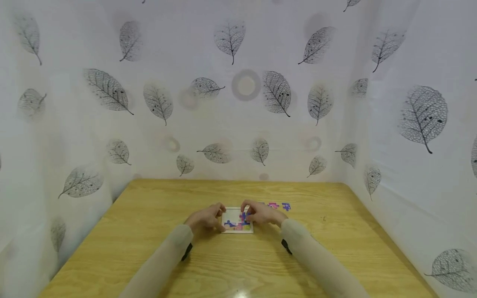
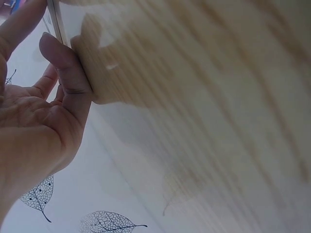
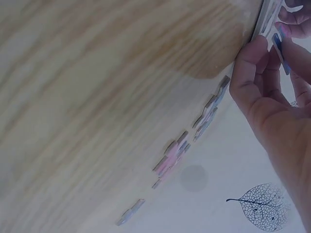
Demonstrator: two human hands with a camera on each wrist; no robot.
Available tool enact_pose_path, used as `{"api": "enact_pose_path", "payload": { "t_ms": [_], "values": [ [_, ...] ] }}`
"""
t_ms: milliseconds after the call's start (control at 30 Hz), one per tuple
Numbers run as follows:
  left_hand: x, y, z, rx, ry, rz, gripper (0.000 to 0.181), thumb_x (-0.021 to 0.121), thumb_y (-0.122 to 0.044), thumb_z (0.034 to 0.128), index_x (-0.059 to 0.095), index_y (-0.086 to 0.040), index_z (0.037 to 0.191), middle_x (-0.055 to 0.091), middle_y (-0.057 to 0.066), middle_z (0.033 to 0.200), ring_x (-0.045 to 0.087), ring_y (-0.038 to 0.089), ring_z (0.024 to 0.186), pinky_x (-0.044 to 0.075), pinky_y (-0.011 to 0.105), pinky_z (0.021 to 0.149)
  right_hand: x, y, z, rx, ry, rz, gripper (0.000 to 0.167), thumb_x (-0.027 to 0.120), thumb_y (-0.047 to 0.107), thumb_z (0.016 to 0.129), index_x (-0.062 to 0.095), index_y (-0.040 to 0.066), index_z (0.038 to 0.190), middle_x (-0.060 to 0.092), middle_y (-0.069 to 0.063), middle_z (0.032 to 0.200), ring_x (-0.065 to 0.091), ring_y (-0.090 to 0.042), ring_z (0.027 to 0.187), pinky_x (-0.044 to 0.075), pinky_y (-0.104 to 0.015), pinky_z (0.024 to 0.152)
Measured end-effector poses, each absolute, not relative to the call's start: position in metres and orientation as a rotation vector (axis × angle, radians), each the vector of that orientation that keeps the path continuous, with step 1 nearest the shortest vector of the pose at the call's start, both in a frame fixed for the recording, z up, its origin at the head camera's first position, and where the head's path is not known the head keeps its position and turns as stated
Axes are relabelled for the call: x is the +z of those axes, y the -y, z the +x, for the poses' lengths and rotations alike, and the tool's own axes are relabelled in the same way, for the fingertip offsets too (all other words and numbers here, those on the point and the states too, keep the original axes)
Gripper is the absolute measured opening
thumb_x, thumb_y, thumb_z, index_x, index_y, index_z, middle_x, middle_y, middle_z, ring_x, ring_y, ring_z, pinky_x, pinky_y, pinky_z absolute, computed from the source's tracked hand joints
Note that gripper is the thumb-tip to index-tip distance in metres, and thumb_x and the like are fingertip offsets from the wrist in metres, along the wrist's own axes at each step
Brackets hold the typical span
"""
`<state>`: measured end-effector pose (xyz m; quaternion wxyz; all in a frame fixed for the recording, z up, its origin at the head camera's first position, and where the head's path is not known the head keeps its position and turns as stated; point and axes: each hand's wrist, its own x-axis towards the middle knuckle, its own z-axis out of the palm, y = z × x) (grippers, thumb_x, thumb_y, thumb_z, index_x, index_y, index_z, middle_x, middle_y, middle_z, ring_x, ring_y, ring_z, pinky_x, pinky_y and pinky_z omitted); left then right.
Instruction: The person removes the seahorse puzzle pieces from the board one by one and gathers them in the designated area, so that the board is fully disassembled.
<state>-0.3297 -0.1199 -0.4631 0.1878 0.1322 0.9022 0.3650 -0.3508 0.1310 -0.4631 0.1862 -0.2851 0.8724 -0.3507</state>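
A white-rimmed puzzle tray (image 1: 238, 232) lies on the table with several purple, pink and yellow pieces along its lower and right parts. My left hand (image 1: 205, 217) holds the tray at its left side, thumb and forefinger spread along that edge. In the left wrist view, bent fingers (image 2: 73, 77) of that hand touch the tray's edge. Over the tray's right side, my right hand (image 1: 262, 213) pinches a puzzle piece (image 3: 281, 54), seen edge-on in the right wrist view. The fingers partly cover this piece from the head view.
Loose puzzle pieces lie behind the right hand, among them a pink one (image 1: 273, 205) and a purple one (image 1: 286, 206). The wooden table (image 1: 149, 248) reaches back to a white leaf-print curtain (image 1: 238, 124), which also hangs at both sides.
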Motion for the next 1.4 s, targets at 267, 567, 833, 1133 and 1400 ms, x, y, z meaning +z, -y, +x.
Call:
{"api": "enact_pose_path", "payload": {
  "t_ms": [267,567,833,1133,1400],
  "values": [
    [-0.461,0.122,-0.329,1.011,-2.54,0.417,0.062,0.081,-0.012,0.0783,0.047,-0.005,0.13,0.05,0.015,0.127,0.047,0.031,0.119,0.037,0.05,0.107,-0.461,-0.138,-0.351,-1.187,-2.317,-0.772,0.025,0.058,0.004,0.095,0.053,0.006,0.12,0.064,-0.016,0.099,0.062,-0.027,0.085,0.052,-0.034,0.07],
    [-0.463,0.122,-0.331,1.04,-2.501,0.411,0.065,0.083,-0.011,0.0756,0.047,-0.006,0.129,0.049,0.015,0.129,0.046,0.033,0.123,0.037,0.05,0.108,-0.463,-0.157,-0.352,-1.217,-2.296,-0.721,0.027,0.061,0.009,0.095,0.056,0.004,0.121,0.067,-0.01,0.1,0.06,-0.021,0.077,0.052,-0.032,0.065],
    [-0.463,0.124,-0.332,1.073,-2.494,0.378,0.066,0.083,-0.011,0.0753,0.047,-0.008,0.13,0.049,0.014,0.13,0.046,0.029,0.118,0.041,0.047,0.103,-0.454,-0.177,-0.355,-1.23,-2.313,-0.712,0.03,0.063,0.009,0.094,0.06,0.001,0.122,0.067,-0.01,0.102,0.063,-0.025,0.082,0.056,-0.038,0.068],
    [-0.461,0.125,-0.335,1.043,-2.506,0.395,0.065,0.083,-0.013,0.0751,0.048,-0.008,0.129,0.05,0.013,0.127,0.047,0.03,0.12,0.038,0.05,0.107,-0.446,-0.206,-0.358,-1.244,-2.33,-0.708,0.031,0.064,0.01,0.093,0.064,0.001,0.123,0.068,-0.019,0.096,0.063,-0.032,0.08,0.056,-0.041,0.072],
    [-0.464,0.123,-0.331,1.044,-2.5,0.389,0.063,0.083,-0.014,0.0757,0.048,-0.01,0.128,0.05,0.012,0.125,0.048,0.026,0.112,0.044,0.044,0.096,-0.451,-0.226,-0.359,-1.299,-2.394,-0.63,0.029,0.067,0.012,0.092,0.066,0.001,0.118,0.069,-0.022,0.1,0.065,-0.035,0.082,0.053,-0.038,0.067]
  ]
}}
